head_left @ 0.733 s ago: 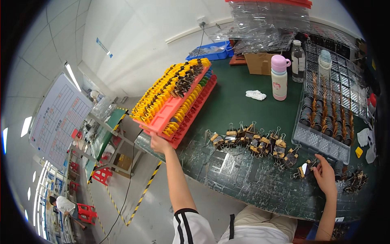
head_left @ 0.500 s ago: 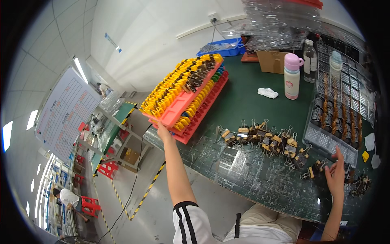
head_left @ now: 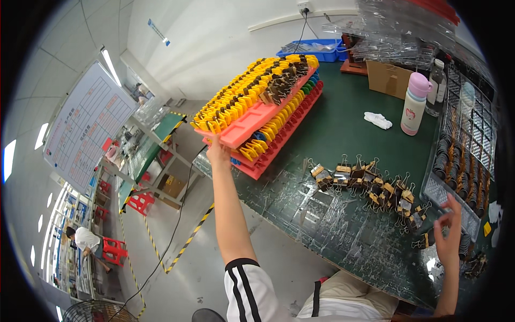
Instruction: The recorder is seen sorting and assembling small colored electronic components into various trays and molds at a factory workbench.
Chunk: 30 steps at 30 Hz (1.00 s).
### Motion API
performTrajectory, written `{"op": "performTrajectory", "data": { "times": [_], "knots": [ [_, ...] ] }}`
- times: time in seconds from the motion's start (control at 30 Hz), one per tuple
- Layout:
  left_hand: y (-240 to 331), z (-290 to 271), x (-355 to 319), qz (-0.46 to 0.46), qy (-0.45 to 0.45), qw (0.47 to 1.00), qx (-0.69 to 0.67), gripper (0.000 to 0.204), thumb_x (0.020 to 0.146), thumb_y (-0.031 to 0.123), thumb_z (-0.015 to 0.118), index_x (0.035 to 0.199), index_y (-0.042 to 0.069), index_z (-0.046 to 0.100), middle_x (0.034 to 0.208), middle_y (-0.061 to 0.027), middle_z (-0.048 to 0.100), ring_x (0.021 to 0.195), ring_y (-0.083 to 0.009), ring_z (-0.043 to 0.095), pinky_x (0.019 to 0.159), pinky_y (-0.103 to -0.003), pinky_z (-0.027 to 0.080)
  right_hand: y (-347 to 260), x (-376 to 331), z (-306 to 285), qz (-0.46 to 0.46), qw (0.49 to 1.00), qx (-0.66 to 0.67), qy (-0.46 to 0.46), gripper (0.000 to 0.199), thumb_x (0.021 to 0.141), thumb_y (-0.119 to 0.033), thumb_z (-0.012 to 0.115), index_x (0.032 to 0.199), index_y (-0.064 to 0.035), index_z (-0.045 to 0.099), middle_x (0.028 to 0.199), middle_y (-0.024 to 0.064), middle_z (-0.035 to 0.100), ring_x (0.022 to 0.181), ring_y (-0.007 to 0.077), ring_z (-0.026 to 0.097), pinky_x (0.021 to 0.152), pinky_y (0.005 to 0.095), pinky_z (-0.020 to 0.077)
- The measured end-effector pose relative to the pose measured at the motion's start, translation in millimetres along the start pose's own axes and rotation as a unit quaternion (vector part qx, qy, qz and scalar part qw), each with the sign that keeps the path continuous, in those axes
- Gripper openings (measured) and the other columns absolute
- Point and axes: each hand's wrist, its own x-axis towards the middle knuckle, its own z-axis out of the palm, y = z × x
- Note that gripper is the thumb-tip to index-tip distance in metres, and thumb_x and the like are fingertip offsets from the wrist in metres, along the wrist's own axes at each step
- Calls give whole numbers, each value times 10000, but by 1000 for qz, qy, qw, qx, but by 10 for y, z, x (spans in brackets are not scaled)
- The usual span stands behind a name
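Observation:
My left hand reaches out to a stack of trays and grips the near end of the upper pink tray; its fingers are partly hidden. Rows of yellow clip-like pieces with dark parts fill that tray, and a heap of small dark brown parts lies along its right side. Beneath it is a lower pink tray holding yellow, green, blue and red pieces. My right hand is open with fingers apart, beside several binder clips clamped on dark and tan parts.
A grey plastic tray with rows of black coiled parts is at the right. Behind stand a pink-capped bottle, a clear bottle, a cardboard box and a blue bin. White crumpled cloth lies on the green table.
The view has shifted, so the table things appear farther right. My left hand keeps its grip on the upper pink tray. My right hand stays open near the binder clips.

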Motion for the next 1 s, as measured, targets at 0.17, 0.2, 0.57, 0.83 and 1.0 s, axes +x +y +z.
{"op": "performTrajectory", "data": {
  "times": [0.17,0.2,0.57,0.83,1.0],
  "knots": [
    [-49,-2,-36,-8,-14,1000,8,379,813,210,681,1100,12,532,977,-59,610,868,-177,613,726,-282,510,-370,408,340,-27,995,34,-90,617,773,75,542,1350,-68,378,1110,109,472,724,117,513,662,254,458],
    [-54,-1,-42,-7,-15,1000,0,372,813,181,673,1099,-9,530,1001,-77,611,886,-193,623,734,-291,518,-424,474,400,-49,992,38,-112,612,771,72,549,1343,-67,383,1104,110,473,714,121,516,651,254,460],
    [-188,-398,-633,22,-9,994,111,409,922,288,535,1237,50,429,1037,-61,575,824,-148,583,693,-244,478,-667,274,1097,-245,937,-65,-241,188,760,-109,636,947,-99,649,924,54,617,759,246,620,650,351,511],
    [-815,-679,-2007,290,-255,668,636,488,831,281,601,1227,18,487,1244,-171,503,1237,-342,408,1053,-474,259,-845,-462,1500,-430,846,-142,-281,398,763,-288,649,1107,-95,591,1159,43,572,1156,200,500,1028,421,349],
    [-878,-182,-1973,224,-410,607,643,936,730,468,707,1421,53,229,1419,-236,299,1350,-402,218,1107,-487,161,-702,-371,1427,-395,855,-196,-273,457,790,-340,622,1179,-111,549,1211,76,519,1224,225,421,1067,475,276]
  ]
}}
